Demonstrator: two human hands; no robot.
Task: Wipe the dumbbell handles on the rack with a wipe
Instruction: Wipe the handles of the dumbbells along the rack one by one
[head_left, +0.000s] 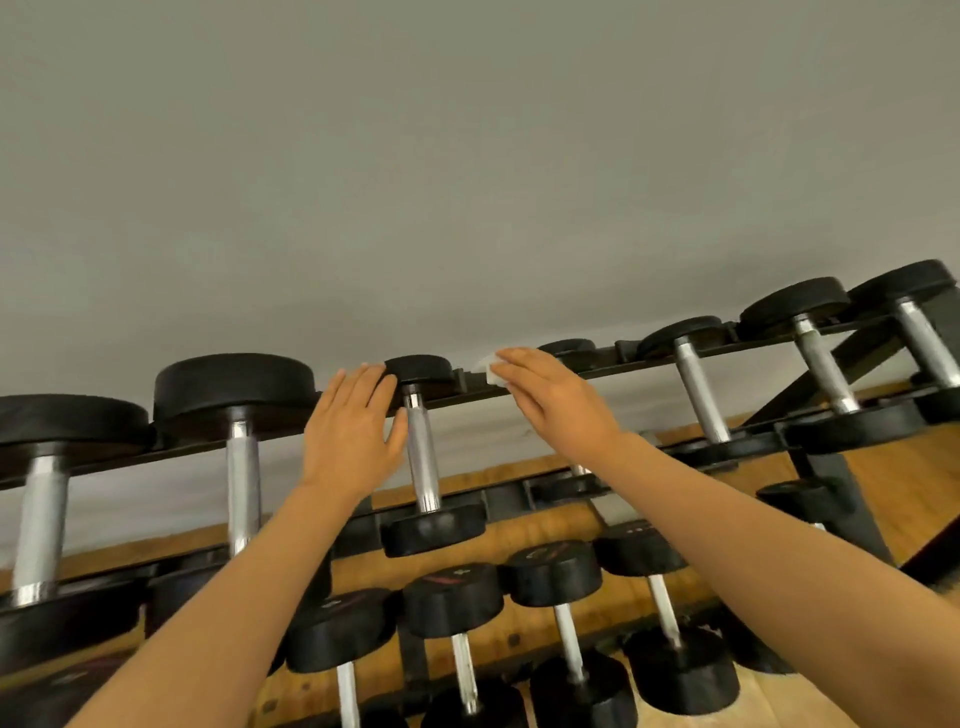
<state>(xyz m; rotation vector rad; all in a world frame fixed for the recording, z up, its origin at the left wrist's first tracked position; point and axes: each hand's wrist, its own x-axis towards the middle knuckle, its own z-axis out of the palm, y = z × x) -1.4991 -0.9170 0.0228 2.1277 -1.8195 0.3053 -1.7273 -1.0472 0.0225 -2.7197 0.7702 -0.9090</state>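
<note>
Black metal dumbbell rack (613, 370), two tiers visible, standing against a plain grey wall (467, 156) on a wood-plank floor (909, 483).

Upper tier: row of black round-headed dumbbells with bare chrome handles, heaviest toward the rack's left end, lighter toward the right. Small black dumbbell with chrome handle (422, 457) sits near the middle of the upper tier, its far head on the back rail and its near head on the front rail.

Lower tier: smaller black dumbbells (553, 571) with thin chrome handles, lined along the front edge.

Left hand (350, 431): fingers straight and together, palm facing away, held just left of the small dumbbell's handle, fingertips at its far head. Whether it touches cannot be told. Holds nothing.

Right hand (550, 395): fingers extended, flat over a small white wipe (489, 370) at the upper tier's back rail, just right of the small dumbbell's far head. Wipe mostly hidden beneath the fingers; only its left edge shows.

Both forearms bare.
</note>
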